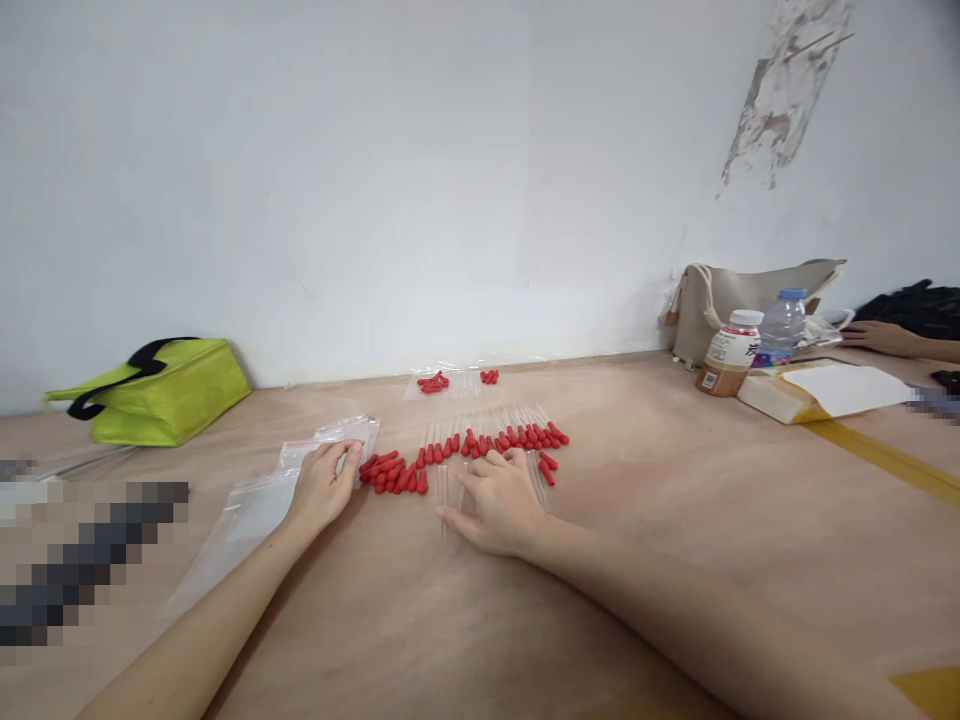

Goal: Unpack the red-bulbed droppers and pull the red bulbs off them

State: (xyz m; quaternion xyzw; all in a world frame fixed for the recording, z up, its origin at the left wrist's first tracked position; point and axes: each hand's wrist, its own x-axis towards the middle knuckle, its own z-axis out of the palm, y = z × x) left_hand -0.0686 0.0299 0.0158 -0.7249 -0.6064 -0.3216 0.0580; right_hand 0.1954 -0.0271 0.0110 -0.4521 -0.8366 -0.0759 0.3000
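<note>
My left hand point(326, 485) rests on a fanned stack of clear zip bags point(259, 500), its thumb and fingertips pinched together at the edge of the top bag. Beside it lies a heap of loose red rubber bulbs point(394, 473). My right hand point(499, 500) is spread palm down over loose glass tubes point(442, 485), which it partly hides. Just beyond it runs a row of glass droppers point(517, 437) with red bulbs fitted, tips pointing away. Two loose bulbs point(548, 467) lie right of my right fingers.
At the wall lies a clear bag point(465, 384) holding tubes and red bulbs. A lime-green bag point(172, 390) stands left. On the right are a drink bottle point(731, 352), a water bottle point(784, 322), a beige bag point(697, 310), a paper-topped box point(825, 388) and another person's hand point(881, 337).
</note>
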